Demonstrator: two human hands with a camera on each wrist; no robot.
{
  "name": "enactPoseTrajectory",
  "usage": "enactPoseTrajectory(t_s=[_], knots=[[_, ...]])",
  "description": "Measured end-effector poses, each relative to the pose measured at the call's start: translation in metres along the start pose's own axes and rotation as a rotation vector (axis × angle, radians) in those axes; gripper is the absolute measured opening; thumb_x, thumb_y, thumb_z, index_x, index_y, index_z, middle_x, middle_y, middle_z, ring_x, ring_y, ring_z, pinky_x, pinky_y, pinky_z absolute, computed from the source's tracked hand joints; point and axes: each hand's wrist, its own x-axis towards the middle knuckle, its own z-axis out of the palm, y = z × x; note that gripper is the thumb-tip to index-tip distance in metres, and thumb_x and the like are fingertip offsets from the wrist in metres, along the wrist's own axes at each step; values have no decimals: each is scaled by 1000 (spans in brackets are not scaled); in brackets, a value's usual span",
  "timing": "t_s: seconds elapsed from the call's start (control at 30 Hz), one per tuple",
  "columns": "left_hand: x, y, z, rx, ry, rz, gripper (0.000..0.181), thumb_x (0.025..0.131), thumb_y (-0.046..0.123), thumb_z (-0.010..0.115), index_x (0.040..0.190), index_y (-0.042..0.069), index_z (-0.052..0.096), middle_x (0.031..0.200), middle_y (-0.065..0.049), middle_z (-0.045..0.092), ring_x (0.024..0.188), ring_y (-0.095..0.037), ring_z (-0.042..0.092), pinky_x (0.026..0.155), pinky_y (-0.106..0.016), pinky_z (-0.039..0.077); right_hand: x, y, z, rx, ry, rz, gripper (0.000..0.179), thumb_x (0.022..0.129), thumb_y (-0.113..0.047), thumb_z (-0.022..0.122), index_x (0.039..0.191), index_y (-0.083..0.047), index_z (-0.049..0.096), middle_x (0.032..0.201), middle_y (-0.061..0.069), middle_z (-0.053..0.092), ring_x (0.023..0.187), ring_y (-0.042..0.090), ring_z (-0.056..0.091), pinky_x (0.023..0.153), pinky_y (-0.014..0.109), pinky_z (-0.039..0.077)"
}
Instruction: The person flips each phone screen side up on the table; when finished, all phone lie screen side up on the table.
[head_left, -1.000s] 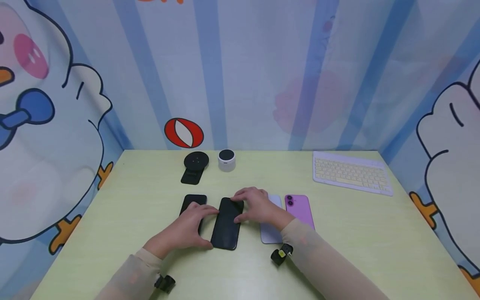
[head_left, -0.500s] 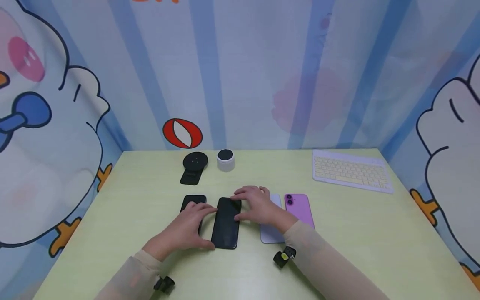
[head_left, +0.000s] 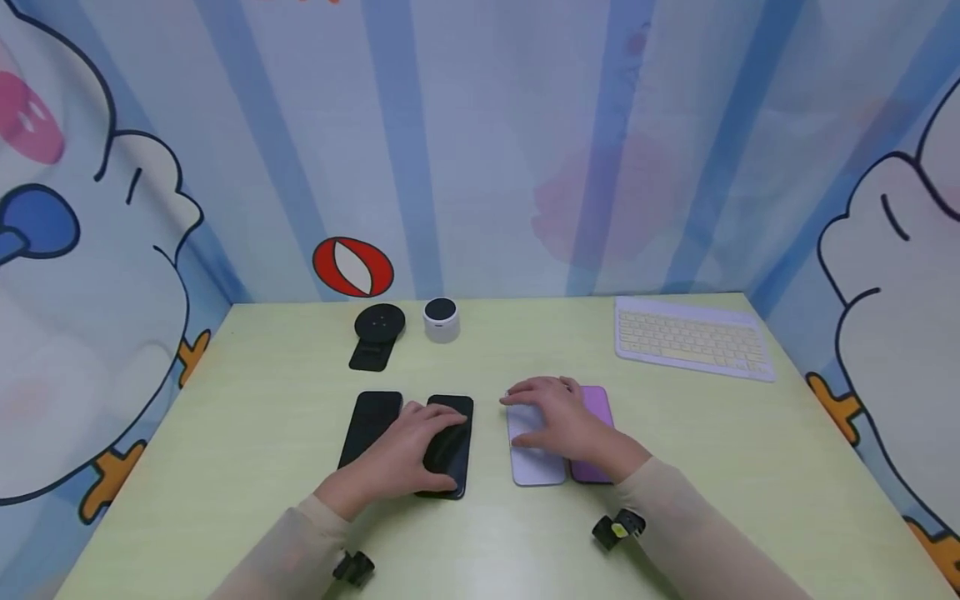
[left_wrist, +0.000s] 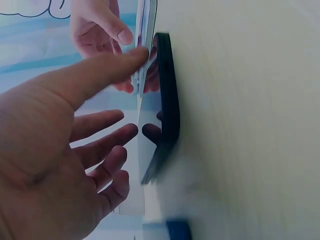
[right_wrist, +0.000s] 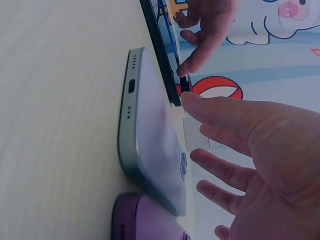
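Note:
Two dark phones and two pastel ones lie flat in a row. My left hand [head_left: 401,457] is over the second black phone [head_left: 462,442], fingers spread; the left wrist view shows its fingertips apart from the glossy screen, which mirrors them. The first black phone [head_left: 367,421] lies to its left, partly behind the hand. My right hand [head_left: 570,425] hovers over the pale lavender phone [head_left: 537,468], thumb and fingers parted and holding nothing in the right wrist view. Beside it the purple phone [head_left: 597,402] is partly covered by that hand.
A black round-topped stand [head_left: 379,323] and a small white cylindrical speaker [head_left: 441,322] stand toward the table's back edge. At the back right lies a lavender keyboard [head_left: 690,337]. A patterned curtain [head_left: 480,150] rises behind the table [head_left: 262,400].
My right hand has left the second black phone and moved right over the lavender phone. My left hand has shifted right, from that black phone's left edge to above it.

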Motion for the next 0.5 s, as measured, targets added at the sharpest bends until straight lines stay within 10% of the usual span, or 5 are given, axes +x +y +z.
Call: enactPoseTrajectory(t_s=[0.5], knots=[[30, 29, 18, 44, -43, 72, 70, 81, 42, 87, 143, 19, 63, 148, -1, 58, 125, -23, 44, 103, -43, 45, -24, 34, -18, -38, 67, 30, 51, 86, -10, 82, 136, -15, 69, 145, 10, 60, 143, 38, 45, 114, 69, 17]])
